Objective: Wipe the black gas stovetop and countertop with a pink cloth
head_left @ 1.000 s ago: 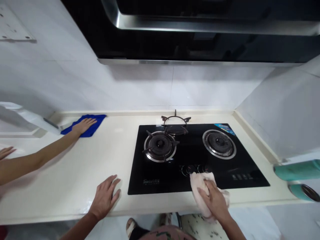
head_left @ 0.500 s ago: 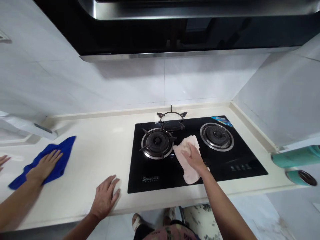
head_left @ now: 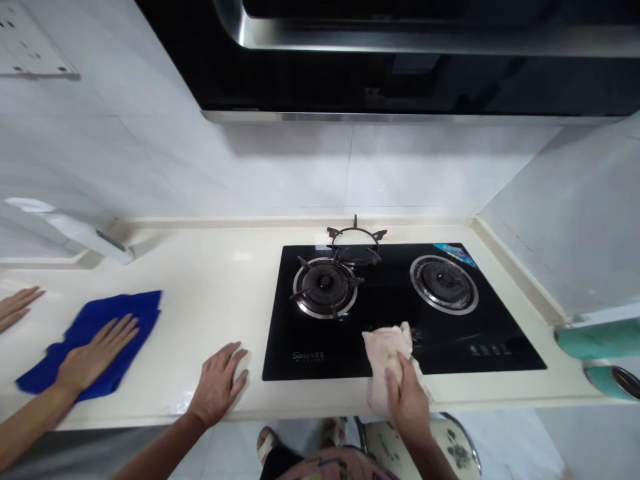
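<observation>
My right hand [head_left: 411,403] grips a pale pink cloth [head_left: 384,350] at the front edge of the black glass gas stove [head_left: 345,357]. Part of the cloth hangs over the counter's edge. My left hand [head_left: 218,385] rests on the white countertop [head_left: 210,287], left of the stove, fingers apart and holding nothing. On the stove, the left burner [head_left: 325,282] carries a pot support, while the right burner [head_left: 444,283] is bare. A loose pot-support ring [head_left: 356,245] leans at the stove's back edge.
At the left, another person's hand [head_left: 97,360] presses a blue cloth [head_left: 85,330] on the counter; that person's other hand [head_left: 17,308] is beside it. A white handheld object [head_left: 85,233] stands behind. Green canisters [head_left: 600,340] are at the right. The range hood [head_left: 400,80] hangs above.
My right hand has drawn the pink cloth from the middle of the stove toward me to the front edge. The other person's blue cloth has shifted slightly. The view has turned left.
</observation>
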Motion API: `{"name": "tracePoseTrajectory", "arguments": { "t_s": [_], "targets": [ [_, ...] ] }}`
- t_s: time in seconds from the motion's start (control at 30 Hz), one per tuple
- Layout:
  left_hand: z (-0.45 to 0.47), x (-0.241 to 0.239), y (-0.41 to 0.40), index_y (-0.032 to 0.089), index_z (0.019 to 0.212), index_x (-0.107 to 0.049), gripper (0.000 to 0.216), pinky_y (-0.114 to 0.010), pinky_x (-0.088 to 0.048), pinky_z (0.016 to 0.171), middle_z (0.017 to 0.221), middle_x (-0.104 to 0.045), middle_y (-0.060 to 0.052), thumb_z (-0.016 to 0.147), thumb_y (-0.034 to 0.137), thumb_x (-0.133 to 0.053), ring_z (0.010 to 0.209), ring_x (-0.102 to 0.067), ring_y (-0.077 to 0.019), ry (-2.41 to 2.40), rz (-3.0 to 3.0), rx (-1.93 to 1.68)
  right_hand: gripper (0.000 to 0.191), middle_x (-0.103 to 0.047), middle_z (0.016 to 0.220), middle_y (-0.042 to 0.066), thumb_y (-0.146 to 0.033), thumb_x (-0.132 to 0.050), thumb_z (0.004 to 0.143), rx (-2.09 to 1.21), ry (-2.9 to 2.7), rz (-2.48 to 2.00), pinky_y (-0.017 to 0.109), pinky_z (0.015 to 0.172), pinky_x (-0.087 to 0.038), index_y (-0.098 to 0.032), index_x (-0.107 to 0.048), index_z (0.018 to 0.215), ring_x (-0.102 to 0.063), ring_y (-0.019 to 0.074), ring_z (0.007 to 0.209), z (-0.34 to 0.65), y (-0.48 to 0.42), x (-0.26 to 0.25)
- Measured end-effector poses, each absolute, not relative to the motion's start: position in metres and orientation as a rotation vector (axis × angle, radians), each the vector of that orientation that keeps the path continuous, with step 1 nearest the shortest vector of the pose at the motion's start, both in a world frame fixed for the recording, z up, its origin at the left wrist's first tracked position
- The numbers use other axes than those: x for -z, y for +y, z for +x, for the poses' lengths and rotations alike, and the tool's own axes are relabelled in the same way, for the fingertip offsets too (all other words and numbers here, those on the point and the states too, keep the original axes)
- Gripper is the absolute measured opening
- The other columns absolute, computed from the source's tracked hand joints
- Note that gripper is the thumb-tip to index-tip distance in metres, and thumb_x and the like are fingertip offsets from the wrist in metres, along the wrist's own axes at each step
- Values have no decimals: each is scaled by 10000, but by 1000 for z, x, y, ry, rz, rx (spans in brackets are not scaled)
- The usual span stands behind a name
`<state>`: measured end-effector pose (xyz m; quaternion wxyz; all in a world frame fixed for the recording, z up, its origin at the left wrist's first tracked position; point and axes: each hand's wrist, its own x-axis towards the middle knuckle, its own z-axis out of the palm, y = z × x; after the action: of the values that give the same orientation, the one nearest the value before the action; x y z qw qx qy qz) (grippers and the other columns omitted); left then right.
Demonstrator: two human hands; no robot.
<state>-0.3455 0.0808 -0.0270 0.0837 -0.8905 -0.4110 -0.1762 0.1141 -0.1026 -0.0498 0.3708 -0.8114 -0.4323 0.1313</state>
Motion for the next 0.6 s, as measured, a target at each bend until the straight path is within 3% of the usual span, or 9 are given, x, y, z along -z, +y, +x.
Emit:
{"name": "tracePoseTrajectory", "arguments": {
  "t_s": [0.17,0.37,0.5,0.6],
  "targets": [
    [-345,28,81,243,1332,-647,359,-448,-496,1007,1413,-681,-132,1018,391,-559,1309,-611,-307,-1234,-2648,519,504,-614,1509,168,-411,-426,1000,-360,-1472,-2034,580,1159,-473,-231,-615,1431,-551,379,1431,74,-90,58],
    [-346,26,79,251,1332,-660,359,-441,-506,1015,1416,-684,-125,1011,384,-567,1313,-618,-299,-1273,-2666,516,648,-472,1640,195,-359,-636,884,-322,-1720,-2079,610,1233,-333,-190,-560,1505,-354,416,1555,53,-20,16],
    [-347,27,78,276,1352,-657,378,-449,-511,1035,1431,-677,-119,1004,402,-578,1330,-613,-304,-1309,-2679,519,421,-655,1379,174,-232,-544,826,-443,-1558,-1944,513,1164,-430,-195,-681,1223,-560,373,1351,70,17,4],
    [-347,28,78,289,1367,-650,388,-447,-508,1048,1437,-677,-106,1001,402,-589,1335,-608,-300,-1308,-2684,547,342,-691,1127,132,-265,-478,817,-503,-1324,-1877,455,1023,-529,-210,-638,1114,-664,323,1083,91,31,1]
  ]
}}
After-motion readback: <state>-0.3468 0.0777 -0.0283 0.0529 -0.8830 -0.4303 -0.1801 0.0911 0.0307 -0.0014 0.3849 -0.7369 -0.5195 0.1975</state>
